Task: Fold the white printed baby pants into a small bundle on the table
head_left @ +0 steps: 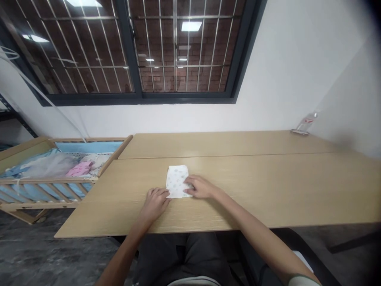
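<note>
Step in hand (judged from hand placement): aligning the small printed white cloth [176, 180], which lies flat on the wooden tabletop [253, 186] near its front edge. The next move calls for light, even fingertip control at both sides. Left hand [155, 203]: palm down, fingers loosely bent, fingertips at the near-left corner; whether it pinches cannot be told. Right hand [199, 186]: partly open, thumb and forefinger apart, tips touching the right side.

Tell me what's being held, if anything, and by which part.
A white, patterned, roughly rectangular cloth: the right hand touches its right edge, the left hand its lower left corner. Whether either actually grips it cannot be told.
</note>
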A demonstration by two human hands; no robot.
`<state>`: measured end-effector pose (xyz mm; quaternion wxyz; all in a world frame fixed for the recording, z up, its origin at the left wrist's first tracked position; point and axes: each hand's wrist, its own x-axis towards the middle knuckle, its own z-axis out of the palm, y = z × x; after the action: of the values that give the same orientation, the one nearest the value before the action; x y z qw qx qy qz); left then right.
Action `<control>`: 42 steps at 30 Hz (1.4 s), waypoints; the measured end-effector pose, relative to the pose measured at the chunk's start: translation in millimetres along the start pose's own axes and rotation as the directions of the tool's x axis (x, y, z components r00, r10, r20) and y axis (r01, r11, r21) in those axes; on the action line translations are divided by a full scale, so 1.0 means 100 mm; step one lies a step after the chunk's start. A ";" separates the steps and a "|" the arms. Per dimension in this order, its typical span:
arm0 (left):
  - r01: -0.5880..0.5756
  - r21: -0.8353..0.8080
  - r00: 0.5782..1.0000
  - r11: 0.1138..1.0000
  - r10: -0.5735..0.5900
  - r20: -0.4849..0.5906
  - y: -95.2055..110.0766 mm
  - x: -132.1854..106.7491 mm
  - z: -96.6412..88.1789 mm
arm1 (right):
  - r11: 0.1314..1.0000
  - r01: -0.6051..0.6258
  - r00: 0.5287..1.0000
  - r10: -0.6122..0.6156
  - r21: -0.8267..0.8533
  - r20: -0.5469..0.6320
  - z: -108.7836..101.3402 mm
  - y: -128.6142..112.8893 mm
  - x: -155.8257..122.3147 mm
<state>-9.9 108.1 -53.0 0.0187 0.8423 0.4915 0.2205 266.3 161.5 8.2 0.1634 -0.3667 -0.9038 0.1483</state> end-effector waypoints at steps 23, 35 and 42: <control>0.172 -0.492 0.977 0.853 -0.085 0.194 0.07 0.02 -0.28 | 0.983 -0.120 0.985 0.135 0.136 -0.108 0.10 -0.28 -0.35; 0.394 -0.253 0.919 0.883 -0.378 0.114 -0.03 0.59 -0.02 | 0.892 -0.363 0.856 0.433 0.268 -0.282 0.34 0.10 0.12; 0.510 0.013 0.855 0.860 -0.509 0.100 0.12 0.71 0.04 | 0.772 -0.543 0.711 0.632 0.329 -0.310 0.47 0.22 0.32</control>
<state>31.0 162.0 -28.5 0.1069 0.6921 0.6937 0.1687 239.6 192.3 -37.2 0.3281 -0.6389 -0.6633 0.2100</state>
